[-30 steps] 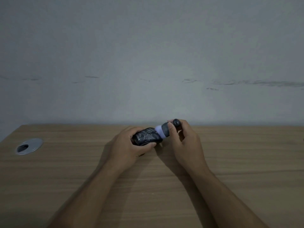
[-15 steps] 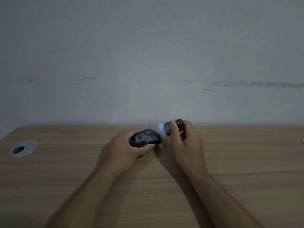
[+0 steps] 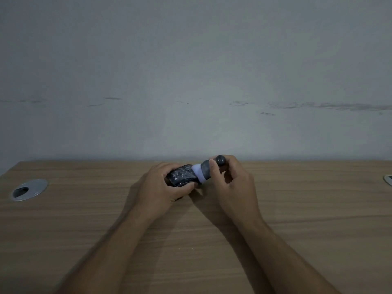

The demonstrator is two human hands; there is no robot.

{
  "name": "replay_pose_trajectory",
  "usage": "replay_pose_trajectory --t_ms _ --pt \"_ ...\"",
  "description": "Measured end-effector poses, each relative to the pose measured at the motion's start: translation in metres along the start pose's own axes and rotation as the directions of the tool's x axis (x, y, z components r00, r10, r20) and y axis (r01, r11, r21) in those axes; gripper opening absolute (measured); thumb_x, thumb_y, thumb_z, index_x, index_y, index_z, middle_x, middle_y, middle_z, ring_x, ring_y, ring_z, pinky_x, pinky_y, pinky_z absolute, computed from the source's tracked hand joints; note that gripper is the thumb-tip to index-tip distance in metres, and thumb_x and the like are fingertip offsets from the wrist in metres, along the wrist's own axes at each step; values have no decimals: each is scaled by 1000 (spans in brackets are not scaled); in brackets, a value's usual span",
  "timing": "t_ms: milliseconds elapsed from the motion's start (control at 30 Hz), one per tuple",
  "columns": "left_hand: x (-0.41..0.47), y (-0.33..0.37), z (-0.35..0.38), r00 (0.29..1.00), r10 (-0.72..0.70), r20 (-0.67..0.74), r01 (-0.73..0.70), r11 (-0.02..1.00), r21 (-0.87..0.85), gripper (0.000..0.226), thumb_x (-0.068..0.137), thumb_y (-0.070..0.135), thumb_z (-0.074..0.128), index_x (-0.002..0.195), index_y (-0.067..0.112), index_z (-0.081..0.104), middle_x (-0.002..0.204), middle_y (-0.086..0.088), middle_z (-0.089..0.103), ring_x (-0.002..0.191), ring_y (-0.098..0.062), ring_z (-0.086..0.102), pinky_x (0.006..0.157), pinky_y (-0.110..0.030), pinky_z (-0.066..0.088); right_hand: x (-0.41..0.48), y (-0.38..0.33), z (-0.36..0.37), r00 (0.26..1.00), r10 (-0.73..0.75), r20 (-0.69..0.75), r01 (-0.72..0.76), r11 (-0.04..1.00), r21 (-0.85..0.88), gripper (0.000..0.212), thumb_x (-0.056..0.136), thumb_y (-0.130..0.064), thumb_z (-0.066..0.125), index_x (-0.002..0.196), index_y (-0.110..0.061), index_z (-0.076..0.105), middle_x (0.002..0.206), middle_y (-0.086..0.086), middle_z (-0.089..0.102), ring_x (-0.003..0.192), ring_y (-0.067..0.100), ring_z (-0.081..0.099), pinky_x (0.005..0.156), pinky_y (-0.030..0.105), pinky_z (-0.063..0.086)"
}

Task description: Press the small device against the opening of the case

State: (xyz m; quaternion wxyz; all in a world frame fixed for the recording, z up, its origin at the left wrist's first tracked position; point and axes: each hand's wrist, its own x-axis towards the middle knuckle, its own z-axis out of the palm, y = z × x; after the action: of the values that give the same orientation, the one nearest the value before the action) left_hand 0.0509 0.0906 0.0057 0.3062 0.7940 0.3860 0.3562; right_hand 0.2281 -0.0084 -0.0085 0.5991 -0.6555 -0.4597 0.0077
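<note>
Left hand (image 3: 163, 183) wrapped round dark bottle (image 3: 182, 176), right hand (image 3: 231, 177) pinching cap (image 3: 206, 169) at its mouth above worktop (image 3: 297, 209); best kept aligned, twisted gently.

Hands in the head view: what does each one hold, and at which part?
The left hand grips the dark bottle round its body; the right hand pinches its dark cap.

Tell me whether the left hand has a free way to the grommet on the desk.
Probably yes: bare desk lies between the left hand and the grommet, but that hand grips the bottle.
</note>
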Motion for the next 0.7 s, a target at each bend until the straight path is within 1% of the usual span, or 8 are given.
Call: replay_pose_trajectory --t_ms 67,133,233,367,433,500,600,700 --pt "0 0 -1 1000 10 5 -10 1000 9 44 77 43 97 117 36 82 106 18 75 105 -4 67 84 -14 48 3 0 0 1000 24 16 -23 999 -37 11 108 -34 70 105 -26 76 76 -3 74 67 11 65 61 21 47" --pt "-1 1 -1 1000 20 17 -20 1000 -4 47 77 44 97 120 35 82 108 18 75 108 -7 67 89 -20 51 6 1 -2 999 48 -21 -49 999 -22 11 108 -33 70 107 -26 78 81 -5 76 70 9 66 63 18 47" --pt "0 2 0 1000 15 18 -15 1000 -3 47 78 39 98 122 33 81 110 17 74 110 -8 66 82 -7 43 7 1 -4 992 55 -115 -50 998 45 13 108 -33 70 99 -25 73 75 -13 70 66 3 61 62 12 42" --pt "0 1 -1 998 21 59 -22 1000 19 50 77 37 98 123 29 80 111 15 73 110 -10 66 80 -4 41 2 2 2 1000 11 -19 -11 1000 -3 8 107 -33 72 105 -27 77 77 -9 73 67 3 64 62 15 45" --pt "-1 2 -1 997 29 75 -31 999 17 53 77 41 98 125 30 79 112 16 73 111 -9 65 84 -8 43 5 1 2 999 34 -8 -34 999 1 11 108 -35 71 109 -28 78 83 -10 77 73 2 68 65 15 47" --pt "-1 2 -1 997 31 75 -32 999 7 55 77 43 98 127 30 79 114 16 73 113 -8 65 87 -11 45 7 1 -1 997 52 -50 -52 999 5 12 109 -37 69 109 -29 77 86 -15 77 76 2 68 67 13 46" --pt "-1 2 0 997 27 67 -27 1000 -5 55 77 42 98 127 30 79 114 16 73 114 -9 65 90 -15 47 6 2 -3 992 46 -115 -43 999 30 13 109 -38 67 102 -29 73 78 -17 70 68 1 63 62 10 41" --pt "-1 2 0 995 41 86 -42 999 9 53 77 41 98 125 29 79 112 14 73 114 -13 65 98 -30 53 3 2 -1 998 50 -35 -49 998 32 11 109 -35 70 106 -28 78 81 -12 75 68 -1 64 63 10 43"
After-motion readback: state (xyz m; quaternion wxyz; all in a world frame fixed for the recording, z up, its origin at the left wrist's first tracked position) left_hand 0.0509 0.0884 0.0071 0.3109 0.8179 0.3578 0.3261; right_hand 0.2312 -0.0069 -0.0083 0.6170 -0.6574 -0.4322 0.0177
